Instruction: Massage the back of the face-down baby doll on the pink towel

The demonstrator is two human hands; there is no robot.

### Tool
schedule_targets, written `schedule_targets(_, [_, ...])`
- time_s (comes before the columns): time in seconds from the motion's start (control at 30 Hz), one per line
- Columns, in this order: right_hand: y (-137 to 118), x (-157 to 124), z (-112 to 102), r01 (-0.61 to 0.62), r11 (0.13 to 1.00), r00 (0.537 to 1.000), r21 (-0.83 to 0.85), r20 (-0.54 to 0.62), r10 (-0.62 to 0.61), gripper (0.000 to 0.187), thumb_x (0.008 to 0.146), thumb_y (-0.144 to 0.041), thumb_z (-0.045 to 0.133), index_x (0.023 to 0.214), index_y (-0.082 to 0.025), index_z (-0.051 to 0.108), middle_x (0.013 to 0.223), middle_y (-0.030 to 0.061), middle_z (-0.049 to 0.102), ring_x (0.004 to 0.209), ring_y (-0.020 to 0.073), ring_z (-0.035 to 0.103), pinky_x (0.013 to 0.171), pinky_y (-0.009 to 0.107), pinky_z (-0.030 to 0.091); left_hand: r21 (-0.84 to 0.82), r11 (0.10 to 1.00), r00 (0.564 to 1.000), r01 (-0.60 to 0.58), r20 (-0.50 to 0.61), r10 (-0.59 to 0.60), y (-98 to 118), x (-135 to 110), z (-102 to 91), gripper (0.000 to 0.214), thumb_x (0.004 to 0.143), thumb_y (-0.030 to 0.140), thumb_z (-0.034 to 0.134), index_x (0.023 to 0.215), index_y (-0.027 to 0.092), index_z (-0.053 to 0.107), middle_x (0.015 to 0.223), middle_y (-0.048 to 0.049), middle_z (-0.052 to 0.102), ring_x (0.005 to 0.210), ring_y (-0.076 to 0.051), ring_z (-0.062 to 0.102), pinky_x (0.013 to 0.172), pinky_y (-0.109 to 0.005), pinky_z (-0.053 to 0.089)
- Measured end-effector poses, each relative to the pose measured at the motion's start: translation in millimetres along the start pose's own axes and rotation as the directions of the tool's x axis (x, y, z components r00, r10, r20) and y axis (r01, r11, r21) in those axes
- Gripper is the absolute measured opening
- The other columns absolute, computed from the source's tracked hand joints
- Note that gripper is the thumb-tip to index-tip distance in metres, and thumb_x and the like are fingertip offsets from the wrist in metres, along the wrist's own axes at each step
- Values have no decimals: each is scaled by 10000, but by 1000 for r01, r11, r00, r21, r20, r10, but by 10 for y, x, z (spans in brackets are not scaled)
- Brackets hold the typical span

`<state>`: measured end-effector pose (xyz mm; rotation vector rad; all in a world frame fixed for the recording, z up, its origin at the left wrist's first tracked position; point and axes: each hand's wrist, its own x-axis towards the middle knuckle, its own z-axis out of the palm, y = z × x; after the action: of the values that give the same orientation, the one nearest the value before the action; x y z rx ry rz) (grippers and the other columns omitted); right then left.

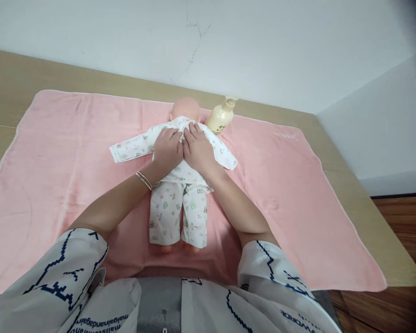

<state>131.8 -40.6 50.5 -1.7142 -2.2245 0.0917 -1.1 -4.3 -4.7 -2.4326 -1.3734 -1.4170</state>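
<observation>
A baby doll in a white long-sleeved top and matching trousers with small prints lies stretched out on a pink blanket. Its smooth head points away from me and shows no face; its feet are toward me. My left hand rests flat on the upper left of the doll's top. Beside it, my right hand lies flat on the upper right, fingers stretched out and pointing up toward the head. The thumbs are close together at the middle. Neither hand grasps anything.
A cream-coloured bottle stands just right of the doll's head, near the blanket's back edge. The wooden table shows around the blanket. A white wall rises behind it, and brown floor lies at the right.
</observation>
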Motion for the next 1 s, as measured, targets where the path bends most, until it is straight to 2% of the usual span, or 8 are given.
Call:
schedule_targets(0.1, [-172, -95, -6, -63, 998, 998, -29, -25, 62, 523, 990, -206, 346, 1472, -67, 490, 1614, 178, 395, 1530, 345, 312, 1202, 546, 375, -16, 999, 999, 38, -8, -38, 38, -21, -45, 328, 961, 228, 367, 988, 218, 695, 1054, -118, 713, 1046, -280, 634, 956, -497, 534])
schedule_targets(0.17, [-194, -102, -8, -78, 996, 997, -30, -29, 78, 530, 997, -212, 334, 1487, -70, 477, 1616, 168, 396, 1531, 342, 310, 1199, 531, 384, -35, 996, 996, 87, -6, -88, 24, -24, -23, 331, 966, 238, 375, 1054, 208, 693, 1161, -127, 703, 1145, -286, 613, 1042, -508, 500])
schedule_targets(0.27, [-67, -23, -16, -44, 999, 999, -2, 12, 44, 562, 994, -226, 328, 1530, -88, 419, 1654, 152, 327, 1560, 344, 233, 1239, 586, 286, -66, 989, 991, 131, 38, -129, -48, 3, 64, 384, 973, 274, 391, 1241, 166, 644, 1385, -152, 624, 1359, -298, 519, 1202, -526, 375])
schedule_targets(0.4, [163, 90, -31, 58, 995, 996, 78, 64, -63, 613, 956, -273, 397, 1559, -168, 373, 1692, 100, 239, 1584, 329, 150, 1246, 649, 193, -86, 993, 991, 80, 119, -69, -139, 51, 142, 440, 971, 289, 382, 1348, 172, 576, 1514, -146, 536, 1470, -310, 424, 1243, -576, 293])
schedule_targets(0.57, [44, -7, -64, 51, 999, 999, -8, -12, -51, 513, 954, -248, 402, 1432, -134, 551, 1595, 127, 444, 1524, 326, 331, 1191, 570, 376, -91, 995, 999, 29, 40, -26, -114, 18, 65, 299, 931, 240, 421, 1099, 190, 663, 1251, -114, 694, 1254, -271, 597, 1139, -513, 446])
schedule_targets(0.7, [-148, -107, -87, -14, 998, 999, -62, -49, 11, 466, 977, -234, 360, 1348, -144, 629, 1507, 123, 556, 1463, 323, 434, 1068, 526, 516, -64, 997, 999, 33, -21, -34, -37, -24, -10, 273, 903, 191, 404, 968, 196, 669, 1057, -115, 710, 1045, -266, 631, 991, -483, 520])
schedule_targets(0.87, [-10, -2, -70, -7, 1000, 1000, 13, 4, 7, 573, 945, -224, 396, 1499, -100, 473, 1631, 128, 379, 1535, 371, 287, 1205, 630, 337, -42, 990, 988, 138, 72, -135, -22, 12, 22, 383, 920, 208, 412, 1218, 147, 644, 1342, -158, 629, 1282, -301, 546, 1143, -508, 420])
schedule_targets(1.0, [188, 94, -52, 78, 993, 994, 92, 72, -85, 660, 892, -218, 428, 1545, -127, 399, 1684, 103, 258, 1572, 373, 174, 1240, 685, 200, -30, 994, 982, 110, 160, -103, -70, 53, 102, 492, 926, 224, 422, 1400, 155, 537, 1555, -144, 489, 1482, -315, 392, 1255, -570, 255])
